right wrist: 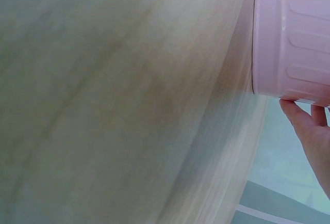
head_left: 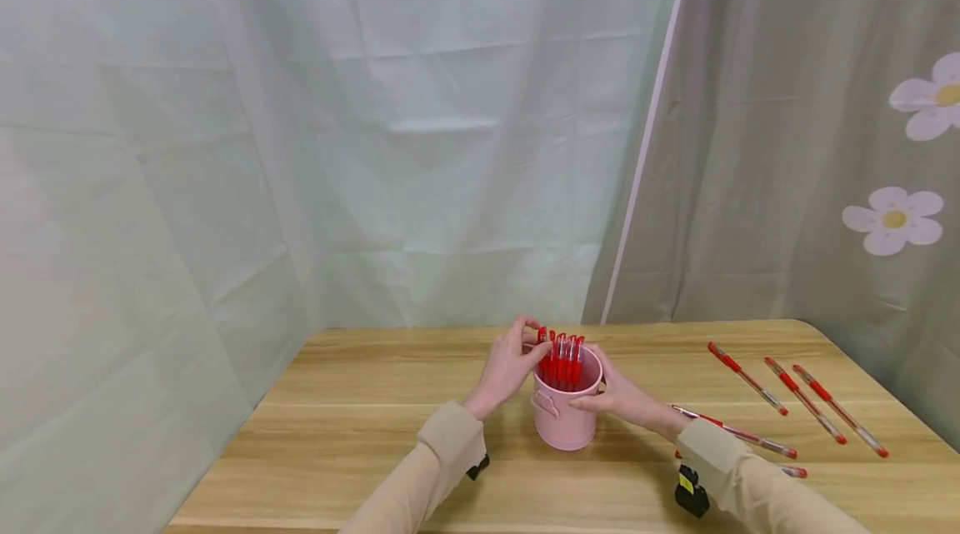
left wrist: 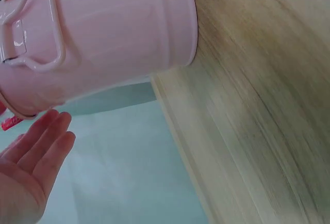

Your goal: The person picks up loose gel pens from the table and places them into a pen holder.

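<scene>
Head view: the left grip (head_left: 504,371) is at the left rim of a glossy pink cylindrical pail (head_left: 566,417), probably painted metal, its thumb by the cluster of upright red-capped plastic pens (head_left: 561,363) inside. The left-wrist view shows straight fingers (left wrist: 49,149), but whether thumb and forefinger pinch a pen I cannot tell. The right grip (head_left: 626,401) holds the pail's right side, thumb in front and fingers at the back.

The step in hand looks like seating a pen among those gathered against the pail's left inner wall. The next move would call for the left fingers to part cleanly while the right keeps the pail steady.

The pail stands upright, midway between the left and right edges of a wood-grained surface (head_left: 360,401). It has a rolled rim, a rounded loop handle (left wrist: 54,25) and raised panels visible from the right wrist.

Farther out, three slim, clear-barrelled red pens (head_left: 805,401) lie slantwise near the right edge. Two more similar pens (head_left: 735,432) lie nearer the front edge, partly hidden by the beige cloth right sleeve (head_left: 738,467). Creased pale-green sheeting (head_left: 420,142) hangs beyond the far edge.
</scene>
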`<action>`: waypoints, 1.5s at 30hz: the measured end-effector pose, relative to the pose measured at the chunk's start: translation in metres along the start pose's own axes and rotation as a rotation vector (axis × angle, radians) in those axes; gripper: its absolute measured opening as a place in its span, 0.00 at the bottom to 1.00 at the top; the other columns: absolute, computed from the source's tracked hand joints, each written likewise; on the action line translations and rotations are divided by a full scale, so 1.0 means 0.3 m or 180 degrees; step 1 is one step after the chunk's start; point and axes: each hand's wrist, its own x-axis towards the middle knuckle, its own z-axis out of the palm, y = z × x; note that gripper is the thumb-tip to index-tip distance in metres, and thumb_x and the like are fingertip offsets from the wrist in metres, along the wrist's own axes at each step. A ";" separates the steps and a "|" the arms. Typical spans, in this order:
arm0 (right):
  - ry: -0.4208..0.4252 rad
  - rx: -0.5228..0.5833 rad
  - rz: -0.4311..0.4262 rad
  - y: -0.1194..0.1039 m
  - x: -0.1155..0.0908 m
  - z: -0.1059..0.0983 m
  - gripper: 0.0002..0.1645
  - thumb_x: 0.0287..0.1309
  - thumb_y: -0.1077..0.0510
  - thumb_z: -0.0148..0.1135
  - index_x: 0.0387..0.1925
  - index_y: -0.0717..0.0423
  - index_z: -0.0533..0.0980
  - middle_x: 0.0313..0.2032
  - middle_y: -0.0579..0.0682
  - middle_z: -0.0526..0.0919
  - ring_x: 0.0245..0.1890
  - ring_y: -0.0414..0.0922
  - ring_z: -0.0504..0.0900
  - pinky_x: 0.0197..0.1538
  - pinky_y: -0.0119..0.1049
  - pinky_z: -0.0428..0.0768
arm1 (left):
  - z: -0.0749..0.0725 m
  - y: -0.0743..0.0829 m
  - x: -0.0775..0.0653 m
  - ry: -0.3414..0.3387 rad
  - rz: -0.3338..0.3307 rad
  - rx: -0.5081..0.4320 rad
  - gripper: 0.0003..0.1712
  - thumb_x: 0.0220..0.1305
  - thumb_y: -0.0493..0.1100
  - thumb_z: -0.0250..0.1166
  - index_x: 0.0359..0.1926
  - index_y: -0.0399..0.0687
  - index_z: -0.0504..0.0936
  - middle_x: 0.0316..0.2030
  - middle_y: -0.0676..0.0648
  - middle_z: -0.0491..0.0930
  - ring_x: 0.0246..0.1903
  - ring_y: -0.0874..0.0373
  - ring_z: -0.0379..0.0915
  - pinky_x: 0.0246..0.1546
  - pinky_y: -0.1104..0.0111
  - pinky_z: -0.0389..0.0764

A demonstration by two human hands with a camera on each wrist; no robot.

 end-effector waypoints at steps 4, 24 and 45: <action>0.0012 0.0017 -0.0016 0.004 -0.001 0.000 0.42 0.46 0.58 0.68 0.59 0.53 0.53 0.55 0.56 0.64 0.55 0.54 0.64 0.51 0.51 0.68 | -0.009 -0.011 -0.007 -0.0211 0.0008 -0.0088 0.22 0.60 0.49 0.61 0.50 0.44 0.66 0.43 0.44 0.77 0.43 0.53 0.73 0.43 0.60 0.74; -0.0037 0.0064 -0.0033 0.015 -0.001 -0.005 0.42 0.47 0.59 0.67 0.60 0.54 0.54 0.57 0.56 0.63 0.57 0.54 0.62 0.51 0.49 0.69 | -0.017 -0.061 -0.070 -0.1179 -0.0358 -0.0713 0.51 0.48 0.52 0.69 0.68 0.54 0.49 0.62 0.54 0.56 0.58 0.55 0.54 0.53 0.51 0.62; -0.0161 0.0172 0.0060 0.008 -0.001 -0.018 0.45 0.47 0.59 0.67 0.62 0.53 0.52 0.58 0.56 0.61 0.57 0.54 0.61 0.53 0.51 0.66 | 0.009 -0.063 -0.066 -0.1312 -0.0317 -0.1071 0.41 0.54 0.51 0.65 0.64 0.60 0.52 0.54 0.58 0.65 0.50 0.60 0.65 0.45 0.64 0.70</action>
